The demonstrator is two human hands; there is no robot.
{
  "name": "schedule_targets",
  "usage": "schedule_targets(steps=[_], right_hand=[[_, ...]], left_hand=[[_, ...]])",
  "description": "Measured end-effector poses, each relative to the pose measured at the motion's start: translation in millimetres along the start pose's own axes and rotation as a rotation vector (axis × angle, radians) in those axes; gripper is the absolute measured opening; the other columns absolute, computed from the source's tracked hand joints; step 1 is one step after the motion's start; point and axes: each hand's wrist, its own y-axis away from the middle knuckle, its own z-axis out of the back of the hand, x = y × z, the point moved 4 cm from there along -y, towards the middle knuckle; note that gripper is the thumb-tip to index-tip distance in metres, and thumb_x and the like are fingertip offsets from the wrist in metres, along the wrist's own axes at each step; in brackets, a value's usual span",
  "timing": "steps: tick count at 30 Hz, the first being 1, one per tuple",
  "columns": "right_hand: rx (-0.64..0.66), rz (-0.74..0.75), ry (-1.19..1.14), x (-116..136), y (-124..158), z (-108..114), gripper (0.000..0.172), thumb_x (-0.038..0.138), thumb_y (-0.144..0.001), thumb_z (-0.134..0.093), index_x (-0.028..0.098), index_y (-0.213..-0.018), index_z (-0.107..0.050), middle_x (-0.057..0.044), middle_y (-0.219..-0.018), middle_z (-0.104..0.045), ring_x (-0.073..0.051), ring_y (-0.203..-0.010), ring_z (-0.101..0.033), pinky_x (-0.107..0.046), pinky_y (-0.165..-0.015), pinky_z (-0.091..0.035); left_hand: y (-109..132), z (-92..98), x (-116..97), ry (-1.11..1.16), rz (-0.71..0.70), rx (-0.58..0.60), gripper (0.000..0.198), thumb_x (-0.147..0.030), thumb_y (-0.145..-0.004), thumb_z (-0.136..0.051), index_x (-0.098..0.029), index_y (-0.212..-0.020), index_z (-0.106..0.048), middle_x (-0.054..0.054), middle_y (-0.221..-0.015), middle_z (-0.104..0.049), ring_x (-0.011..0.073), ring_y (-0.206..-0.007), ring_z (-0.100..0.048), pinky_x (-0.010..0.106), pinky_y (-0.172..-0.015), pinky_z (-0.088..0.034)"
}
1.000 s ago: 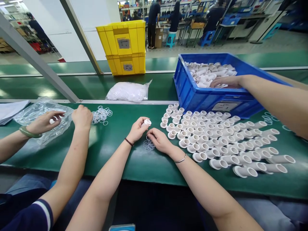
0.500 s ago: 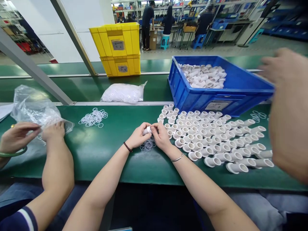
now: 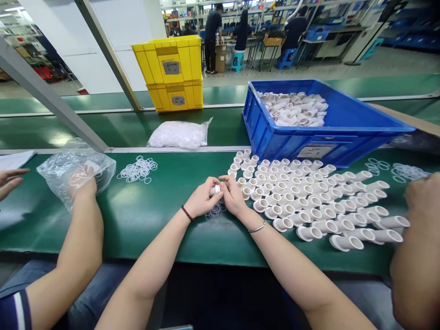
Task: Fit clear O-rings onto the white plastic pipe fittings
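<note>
My left hand and my right hand meet at the middle of the green table, both pinched on one small white plastic tube. Just under them lies a little heap of thin white rings. To the right, several rows of white flanged tubes lie side by side on the table.
A blue crate of white tubes stands behind the rows. Loose rings and a white bag lie left of it, yellow bins farther back. A co-worker's hand holds a clear plastic bag at left; another person's arm is at right.
My right hand came up from the rings to join the left on the tube. The right-side person's arm left the blue crate and dropped low. The left co-worker's hands shifted with the bag.
</note>
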Motion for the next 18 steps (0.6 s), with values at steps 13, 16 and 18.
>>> schedule_targets(steps=[13,16,18], right_hand=[[0.051,-0.065,-0.09,1.6,-3.9,-1.4,0.03,0.034,-0.094,-0.032,0.02,-0.116,-0.049,-0.006,-0.101,-0.057,-0.016,-0.075,-0.054,-0.031,-0.07,-0.045],[0.046,-0.068,-0.105,0.2,-6.2,2.0,0.029,0.031,-0.093,-0.034,0.02,-0.116,-0.049,-0.006,-0.104,-0.056,-0.017,-0.083,-0.055,-0.032,-0.074,-0.046],[0.045,-0.067,-0.114,-0.1,-6.8,3.3,0.029,0.031,-0.094,-0.033,0.02,-0.115,-0.049,-0.006,-0.103,-0.056,-0.017,-0.086,-0.055,-0.033,-0.077,-0.046]], left_hand=[[4.0,-3.2,1.1,-0.153,-0.062,0.0,0.027,-0.036,-0.083,-0.049,-0.019,-0.103,-0.046,0.005,-0.092,-0.059,0.0186,-0.08,-0.057,0.029,-0.072,-0.043],[4.4,-4.3,-1.1,-0.136,-0.117,-0.022,0.031,-0.034,-0.084,-0.048,-0.018,-0.11,-0.045,0.007,-0.103,-0.057,0.0198,-0.09,-0.057,0.031,-0.08,-0.043],[4.4,-4.8,-2.1,-0.127,-0.151,-0.019,0.029,-0.034,-0.085,-0.047,-0.018,-0.11,-0.046,0.007,-0.103,-0.057,0.0198,-0.09,-0.056,0.031,-0.08,-0.043]])
